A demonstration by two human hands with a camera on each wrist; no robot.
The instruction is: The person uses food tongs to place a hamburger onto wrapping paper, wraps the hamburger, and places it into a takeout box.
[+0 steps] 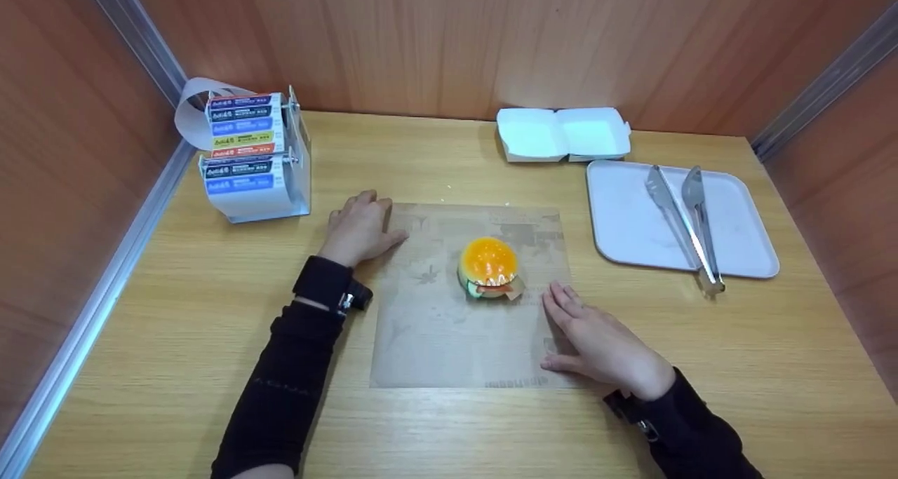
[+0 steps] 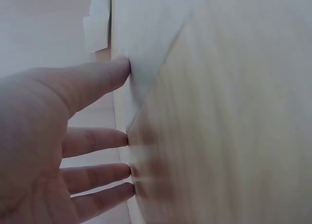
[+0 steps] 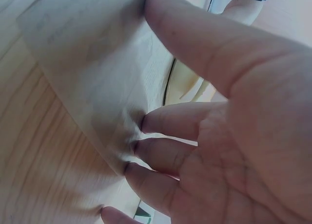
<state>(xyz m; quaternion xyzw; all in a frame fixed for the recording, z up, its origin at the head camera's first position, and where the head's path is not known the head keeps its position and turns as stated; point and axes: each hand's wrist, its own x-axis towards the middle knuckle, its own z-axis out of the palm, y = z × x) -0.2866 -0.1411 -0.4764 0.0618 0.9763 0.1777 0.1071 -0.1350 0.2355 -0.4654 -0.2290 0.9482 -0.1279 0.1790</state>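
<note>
A hamburger with a glossy, seeded bun top sits near the middle of a sheet of brown wrapping paper. At the paper's upper left corner is my left hand. Its thumb touches the sheet, while the other fingertips rest close by at the corner and on the wood. On the opposite side, my right hand touches the right edge. Several of its fingertips and its thumb press the paper, with the fingers spread and slightly bent.
Behind the left hand stands a dispenser of several colourful label rolls. An unfolded white takeaway box is at the back. On the right, metal tongs lie across a white tray, their end past its front rim. Wooden walls enclose the table.
</note>
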